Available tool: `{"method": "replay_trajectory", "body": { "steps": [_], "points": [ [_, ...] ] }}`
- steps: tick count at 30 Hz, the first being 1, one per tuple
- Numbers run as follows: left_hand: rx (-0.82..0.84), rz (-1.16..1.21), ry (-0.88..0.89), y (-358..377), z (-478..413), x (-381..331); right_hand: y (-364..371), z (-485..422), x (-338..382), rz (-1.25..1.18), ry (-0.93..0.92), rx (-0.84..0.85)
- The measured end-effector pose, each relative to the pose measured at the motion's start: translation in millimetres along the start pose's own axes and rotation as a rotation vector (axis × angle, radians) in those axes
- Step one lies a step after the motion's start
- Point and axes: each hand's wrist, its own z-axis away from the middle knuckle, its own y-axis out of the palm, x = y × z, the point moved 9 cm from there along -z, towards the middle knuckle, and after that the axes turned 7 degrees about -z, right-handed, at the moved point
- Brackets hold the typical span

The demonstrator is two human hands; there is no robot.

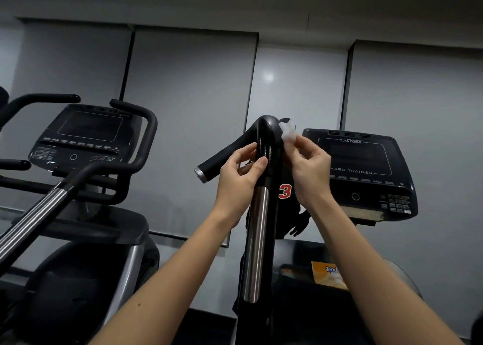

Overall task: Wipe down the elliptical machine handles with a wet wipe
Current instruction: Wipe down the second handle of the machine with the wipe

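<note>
**Though begun, job looked far from done**

While the R hand (311,167) pinched the wet wipe (288,133) against the handle (267,127) just below its top bend, the L hand (241,174) held the stem btwn thumb and curled fingers. Judged step: wiping, early on; side branch w/ silver cap (200,174) prob. not yet done. Next move prob. called for the wipe wrapped round and drawn down the grip. Grip was matte black, rubbery, glossy in streaks; chrome tube (257,240) below was smooth, round.
</note>
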Motion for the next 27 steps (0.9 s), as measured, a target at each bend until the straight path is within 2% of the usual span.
{"method": "replay_trajectory", "body": {
  "steps": [3, 5, 10, 15, 20, 23, 27],
  "points": [
    [0.004, 0.005, 0.003, 0.4, -0.8, 1.8, -6.6, 13.1, 10.9, 0.188, -0.13, 0.013],
    [0.001, 0.009, -0.001, 0.8, -0.1, 2.9, -6.1, 30.0, 17.6, 0.346, -0.247, 0.078],
    [0.003, -0.035, -0.017, 0.7, 1.6, 1.9, -1.7, 70.2, 16.1, 0.503, -0.374, 0.209],
    [0.005, -0.032, -0.028, 0.1, 2.9, 0.3, -0.1, 50.1, 33.2, 0.453, -0.409, 0.059],
    [0.017, -0.024, -0.019, 0.2, 2.7, -0.1, 25.0, 8.4, 46.9, 0.673, -0.509, 0.088],
    [0.008, -0.038, -0.015, -0.6, 2.1, 0.4, 19.5, -27.6, 43.3, 0.674, -0.419, 0.038],
    [-0.002, -0.068, -0.014, -1.2, 1.0, 0.9, 4.2, -51.1, 15.4, 0.44, -0.129, -0.015]
  ]
}}
